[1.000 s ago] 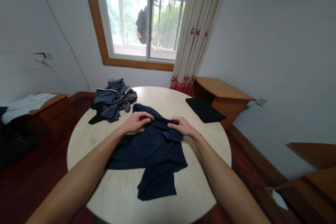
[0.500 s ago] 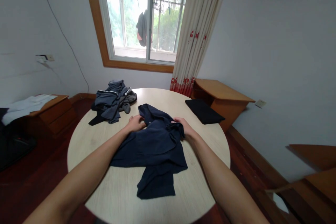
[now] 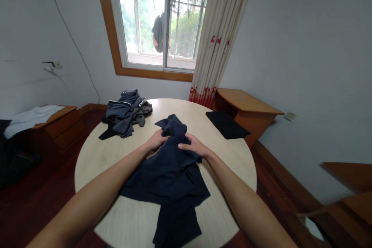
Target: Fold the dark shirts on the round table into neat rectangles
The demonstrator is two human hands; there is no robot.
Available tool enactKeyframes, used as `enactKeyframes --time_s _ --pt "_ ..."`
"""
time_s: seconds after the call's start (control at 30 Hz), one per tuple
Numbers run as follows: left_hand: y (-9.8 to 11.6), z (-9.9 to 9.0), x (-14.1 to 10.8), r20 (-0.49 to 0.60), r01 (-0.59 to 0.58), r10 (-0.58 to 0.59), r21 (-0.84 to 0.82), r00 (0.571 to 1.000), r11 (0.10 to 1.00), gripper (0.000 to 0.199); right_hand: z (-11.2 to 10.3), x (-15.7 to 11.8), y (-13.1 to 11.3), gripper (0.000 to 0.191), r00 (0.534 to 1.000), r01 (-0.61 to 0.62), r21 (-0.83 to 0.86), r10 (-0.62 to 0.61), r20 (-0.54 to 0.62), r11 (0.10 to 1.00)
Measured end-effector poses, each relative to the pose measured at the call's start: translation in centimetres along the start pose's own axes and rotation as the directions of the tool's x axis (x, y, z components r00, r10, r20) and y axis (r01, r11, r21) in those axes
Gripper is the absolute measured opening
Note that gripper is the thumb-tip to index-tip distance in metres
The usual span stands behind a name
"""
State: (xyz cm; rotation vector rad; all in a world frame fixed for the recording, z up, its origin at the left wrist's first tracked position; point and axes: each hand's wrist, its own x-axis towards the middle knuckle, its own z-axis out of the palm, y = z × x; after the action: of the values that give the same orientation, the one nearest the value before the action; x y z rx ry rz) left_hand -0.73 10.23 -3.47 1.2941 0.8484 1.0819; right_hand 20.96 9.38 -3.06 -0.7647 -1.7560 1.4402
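Through the head feed I count one clothes heap (image 3: 126, 112) on one round table (image 3: 100, 170); one left hand (image 3: 155, 142), fingers pinching one navy garment (image 3: 168, 174) mid-table; one right hand (image 3: 197, 146) gripping it too; one flat black item (image 3: 228, 125).

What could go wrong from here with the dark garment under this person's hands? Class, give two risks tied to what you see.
1. The dark garment is bunched between the left hand and the right hand, so creases might set in.
2. Its lower flap points toward the near side of the table; a pull that way could drag it off.
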Motion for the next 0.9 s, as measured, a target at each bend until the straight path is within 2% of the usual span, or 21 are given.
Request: enactKeyframes --time_s 0.1,0.2,0.3,0.37,0.47,0.5,0.53,0.57,0.6,0.67,0.7,0.73,0.8,0.9 --pt "1.1 -1.1 0.4 -0.114 -0.124 0.129 0.047 0.985 0.991 0.057 -1.6 0.0 -0.3 0.041 0.991 0.013 0.013 -0.011 -0.133 1.000" --pt "2.9 -2.7 0.4 -0.244 -0.255 0.271 0.097 0.931 0.962 0.060 -3.9 -0.3 -0.7 0.039 0.960 0.038 0.003 -0.036 -0.279 0.999" --pt "5.7 -4.4 -0.7 -0.294 -0.418 0.465 0.210 0.835 0.884 0.057 -6.5 -0.8 -1.2 0.043 0.925 0.061 -0.057 -0.078 -0.372 0.997" --pt "7.6 -5.5 -1.8 -0.328 -0.485 0.573 0.315 0.751 0.816 0.052 -8.1 -0.9 -1.1 0.044 0.901 0.071 -0.087 -0.102 -0.422 0.994" --pt "9.2 -6.5 -2.7 -0.353 -0.464 0.706 0.562 0.614 0.684 0.045 -10.1 -0.3 0.1 0.043 0.860 0.060 -0.103 -0.104 -0.500 0.993" --pt "9.1 -6.7 -2.6 -0.331 -0.417 0.736 0.655 0.590 0.629 0.045 -10.5 0.1 0.8 0.043 0.840 0.048 -0.102 -0.095 -0.534 0.994" --pt "8.7 -6.9 -2.4 -0.300 -0.352 0.751 0.741 0.588 0.571 0.047 -10.8 0.5 1.5 0.042 0.812 0.024 -0.105 -0.081 -0.578 0.994" --pt "8.1 -7.0 -2.1 -0.269 -0.269 0.746 0.814 0.610 0.514 0.050 -10.9 0.8 2.2 0.041 0.772 -0.014 -0.118 -0.065 -0.632 0.993" --pt "7.2 -7.1 -1.7 -0.247 -0.177 0.719 0.871 0.650 0.459 0.054 -11.0 1.1 2.9 0.040 0.722 -0.068 -0.144 -0.051 -0.690 0.987" --pt "5.4 -7.4 -0.9 -0.233 0.004 0.601 0.934 0.764 0.356 0.059 -11.0 1.3 3.7 0.037 0.626 -0.208 -0.236 -0.057 -0.778 0.949" --pt "4.6 -7.5 -0.6 -0.241 0.078 0.517 0.945 0.821 0.317 0.059 -10.9 1.1 3.9 0.035 0.606 -0.276 -0.293 -0.071 -0.792 0.915" --pt "4.1 -7.7 -0.5 -0.259 0.141 0.425 0.946 0.868 0.290 0.057 -10.8 0.9 3.8 0.033 0.613 -0.331 -0.354 -0.085 -0.785 0.875" --pt "3.6 -8.0 -0.4 -0.317 0.258 0.235 0.933 0.919 0.250 0.055 -10.5 0.1 3.4 0.031 0.696 -0.386 -0.477 -0.089 -0.712 0.790" --pt "4.2 -8.1 -0.8 -0.407 0.407 -0.028 0.902 0.913 0.141 0.059 -9.7 -0.9 2.6 0.042 0.842 -0.362 -0.642 -0.057 -0.536 0.676"
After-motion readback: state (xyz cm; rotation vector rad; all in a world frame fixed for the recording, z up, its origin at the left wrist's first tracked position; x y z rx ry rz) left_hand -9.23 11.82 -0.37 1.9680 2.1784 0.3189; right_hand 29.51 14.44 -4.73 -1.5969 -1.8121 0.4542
